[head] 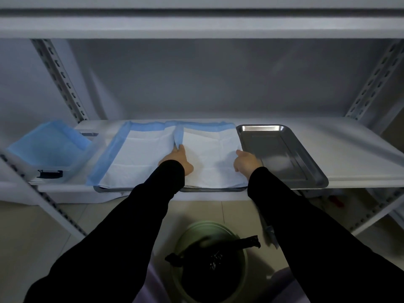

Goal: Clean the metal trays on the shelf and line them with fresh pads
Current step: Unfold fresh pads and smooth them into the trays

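Note:
Three metal trays stand side by side on the white shelf. The left tray and the middle tray each carry a white pad with blue borders: the left pad and the middle pad. The right tray is bare steel. My left hand lies on the middle pad's left side, fingertips touching its blue edge. My right hand rests at that pad's right edge, next to the bare tray; its fingers are partly hidden.
A clear plastic bin with folded blue pads sits at the shelf's left end. Below the shelf stands a green waste bin with a black bag. Perforated shelf posts rise at both sides, and an upper shelf hangs overhead.

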Available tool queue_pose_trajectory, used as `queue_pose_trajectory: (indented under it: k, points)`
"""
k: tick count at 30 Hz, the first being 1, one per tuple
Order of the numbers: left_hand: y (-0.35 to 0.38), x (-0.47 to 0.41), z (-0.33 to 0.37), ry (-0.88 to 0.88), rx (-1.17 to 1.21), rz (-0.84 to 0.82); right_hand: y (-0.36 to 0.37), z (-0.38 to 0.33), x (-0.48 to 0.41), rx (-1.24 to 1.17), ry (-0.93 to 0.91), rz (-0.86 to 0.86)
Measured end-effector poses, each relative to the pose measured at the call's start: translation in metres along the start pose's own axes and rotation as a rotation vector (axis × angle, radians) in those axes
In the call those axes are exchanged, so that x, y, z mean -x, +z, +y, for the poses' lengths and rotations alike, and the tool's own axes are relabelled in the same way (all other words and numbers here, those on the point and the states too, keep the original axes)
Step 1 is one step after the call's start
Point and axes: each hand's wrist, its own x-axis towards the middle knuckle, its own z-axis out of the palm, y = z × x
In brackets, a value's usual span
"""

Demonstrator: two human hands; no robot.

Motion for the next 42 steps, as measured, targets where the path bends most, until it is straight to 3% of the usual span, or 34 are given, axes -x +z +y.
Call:
queue_pose_trajectory:
  k: [10,15,20,25,29,38,42]
  points:
    - [0.015,0.003,0.002,-0.029,-0.269,0.097,0.004,0.002,0.007,0.262,-0.073,0.038]
    - [0.022,0.007,0.004,0.021,-0.401,0.117,0.007,0.006,0.006,0.536,-0.081,0.075]
    - [0.023,0.007,0.004,0.145,-0.535,0.263,0.01,0.003,0.009,0.655,-0.123,0.07]
    - [0.028,0.012,0.017,0.306,-0.418,0.1,0.025,0.003,0.007,0.769,-0.269,-0.018]
    - [0.041,0.011,0.012,0.257,-0.394,-0.013,0.032,0.01,0.003,0.811,-0.24,-0.091]
    - [0.046,0.012,0.008,0.223,-0.353,-0.041,0.034,0.018,0.002,0.878,-0.25,-0.094]
    - [0.037,0.019,0.01,0.259,-0.399,-0.012,0.031,0.015,0.006,0.793,-0.281,-0.078]
